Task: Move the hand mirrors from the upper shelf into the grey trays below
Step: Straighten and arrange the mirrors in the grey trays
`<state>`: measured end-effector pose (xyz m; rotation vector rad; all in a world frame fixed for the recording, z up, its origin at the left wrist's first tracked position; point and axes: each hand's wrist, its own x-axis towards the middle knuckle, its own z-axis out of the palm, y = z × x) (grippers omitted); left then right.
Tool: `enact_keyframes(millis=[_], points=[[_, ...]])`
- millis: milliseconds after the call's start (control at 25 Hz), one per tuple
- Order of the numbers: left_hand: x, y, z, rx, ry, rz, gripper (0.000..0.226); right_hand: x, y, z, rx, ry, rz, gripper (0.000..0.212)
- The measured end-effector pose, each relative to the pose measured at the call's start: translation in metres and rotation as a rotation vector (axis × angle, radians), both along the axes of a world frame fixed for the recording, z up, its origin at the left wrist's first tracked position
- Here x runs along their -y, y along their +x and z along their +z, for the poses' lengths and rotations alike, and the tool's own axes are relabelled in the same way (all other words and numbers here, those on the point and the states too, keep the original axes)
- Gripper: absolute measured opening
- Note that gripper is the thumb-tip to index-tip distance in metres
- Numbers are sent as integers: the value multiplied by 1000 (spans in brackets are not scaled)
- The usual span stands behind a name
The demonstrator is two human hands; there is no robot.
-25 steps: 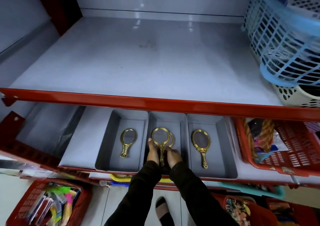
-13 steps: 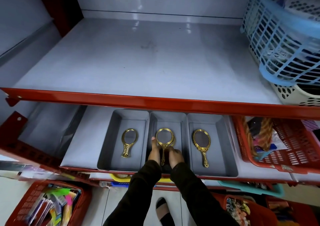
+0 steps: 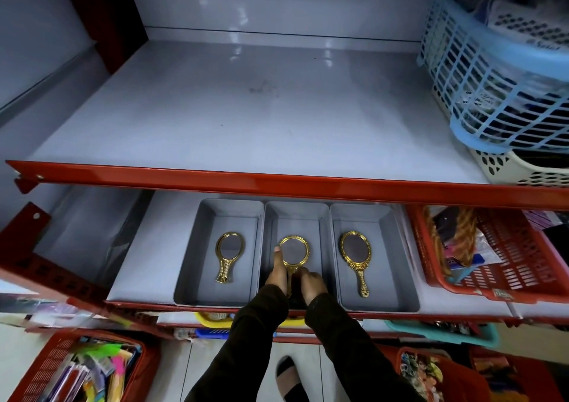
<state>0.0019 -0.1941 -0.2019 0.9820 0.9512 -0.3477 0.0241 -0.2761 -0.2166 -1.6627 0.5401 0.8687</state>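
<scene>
Three grey trays stand side by side on the lower shelf. The left tray point(image 3: 191, 263) holds a gold oval hand mirror point(image 3: 229, 257), and the right tray point(image 3: 397, 263) holds another oval mirror point(image 3: 355, 260). In the middle tray point(image 3: 295, 212) lies a round gold hand mirror point(image 3: 294, 250). My left hand point(image 3: 277, 273) rests along its left rim and handle. My right hand point(image 3: 312, 281) pinches the handle from the right. The handle's lower end is hidden between my hands. No mirror shows on the upper shelf point(image 3: 215, 109).
A blue basket point(image 3: 492, 78) sits on a white basket point(image 3: 523, 170) at the upper shelf's right. The red shelf edge point(image 3: 277, 183) overhangs the trays. A red basket point(image 3: 508, 263) stands right of them. Another red basket point(image 3: 61, 367) and my foot point(image 3: 289, 377) are on the floor.
A second gold rim that stuck out behind the round mirror on its right has slid out of sight beneath it. My hands stayed on the handle and shifted only slightly.
</scene>
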Motion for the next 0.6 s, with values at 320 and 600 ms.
enact_keyframes(millis=[320,600], points=[[-17,-23,30,83,11,135,85,-3,-6,20,68,69,-93,24],[-106,-32,37,140,166,354,76,-76,-1,40,20,258,-1,42]])
